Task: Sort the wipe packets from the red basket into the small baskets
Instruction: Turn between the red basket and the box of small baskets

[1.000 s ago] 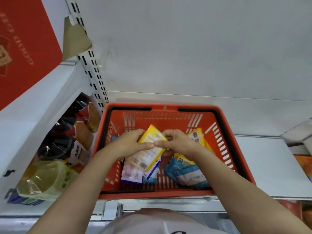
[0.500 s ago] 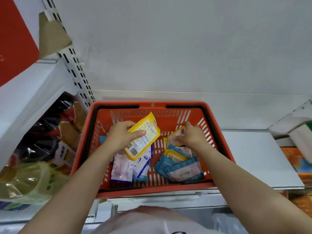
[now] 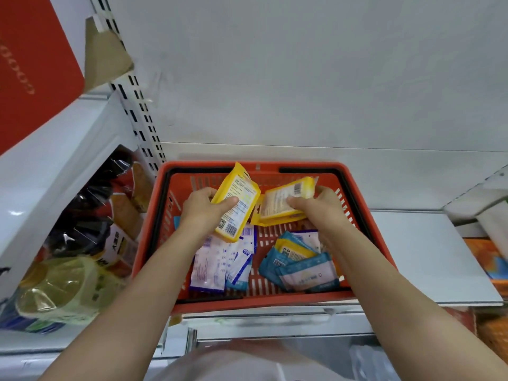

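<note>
Both hands have risen since half a second ago: the right hand [image 3: 319,204], which was then reaching down among the packets, now holds a second yellow pack [image 3: 286,200] lifted above the red basket [image 3: 365,229], level with the first yellow pack [image 3: 237,202] in the left hand [image 3: 203,210]. Each pack is a flat, glossy plastic rectangle with a white printed label and a barcode. Left thumb lies across the label with the fingers curled behind, clamping the pack, which tilts with its barcode end low. Right thumb presses the near face while the fingers wrap the far end; that pack lies nearly level. Their inner edges almost meet over the middle of the basket.

Below, on the slotted plastic floor, lie thin crinkled sachets: white-and-purple ones [image 3: 211,266] to the left, blue ones [image 3: 302,270] to the right with a small yellow packet [image 3: 292,250] among them. Both forearms reach in over the near rim. The basket sits on a white shelf [image 3: 426,257]; no small baskets can be seen.
</note>
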Action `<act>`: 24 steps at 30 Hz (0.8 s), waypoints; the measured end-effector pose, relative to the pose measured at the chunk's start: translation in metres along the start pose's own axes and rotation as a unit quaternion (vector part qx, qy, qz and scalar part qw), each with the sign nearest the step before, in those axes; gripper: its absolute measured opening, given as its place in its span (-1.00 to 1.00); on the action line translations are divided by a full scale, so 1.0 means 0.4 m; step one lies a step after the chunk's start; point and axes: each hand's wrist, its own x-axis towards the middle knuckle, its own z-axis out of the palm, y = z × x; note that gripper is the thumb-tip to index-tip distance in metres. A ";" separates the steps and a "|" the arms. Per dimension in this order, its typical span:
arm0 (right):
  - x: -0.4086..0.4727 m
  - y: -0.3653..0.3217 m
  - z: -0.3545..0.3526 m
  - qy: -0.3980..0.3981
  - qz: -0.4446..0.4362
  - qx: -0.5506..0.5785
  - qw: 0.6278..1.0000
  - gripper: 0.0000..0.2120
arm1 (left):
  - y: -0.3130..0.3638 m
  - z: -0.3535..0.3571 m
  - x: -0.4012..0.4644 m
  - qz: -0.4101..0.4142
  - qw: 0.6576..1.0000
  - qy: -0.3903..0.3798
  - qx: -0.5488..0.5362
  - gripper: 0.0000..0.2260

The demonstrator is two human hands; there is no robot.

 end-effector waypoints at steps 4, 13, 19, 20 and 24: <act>-0.078 -0.013 0.071 -0.050 0.006 0.081 0.995 -0.86 | 0.018 0.034 0.006 0.017 0.999 0.018 -0.043 -0.81; -0.145 -0.010 0.104 -0.115 0.015 0.209 0.971 -0.70 | 0.029 0.059 0.003 0.055 0.997 0.007 -0.045 -0.78; -0.139 -0.015 0.114 -0.031 0.023 0.188 0.981 -0.80 | 0.031 0.051 -0.005 0.060 0.995 -0.012 -0.076 -0.83; -0.135 -0.010 0.113 -0.008 0.024 0.192 0.981 -0.86 | 0.032 0.046 -0.007 0.053 0.994 -0.022 -0.090 -0.85; -0.136 -0.007 0.113 -0.001 0.026 0.246 0.969 -0.23 | 0.034 0.022 -0.012 0.038 0.990 -0.020 -0.137 -0.86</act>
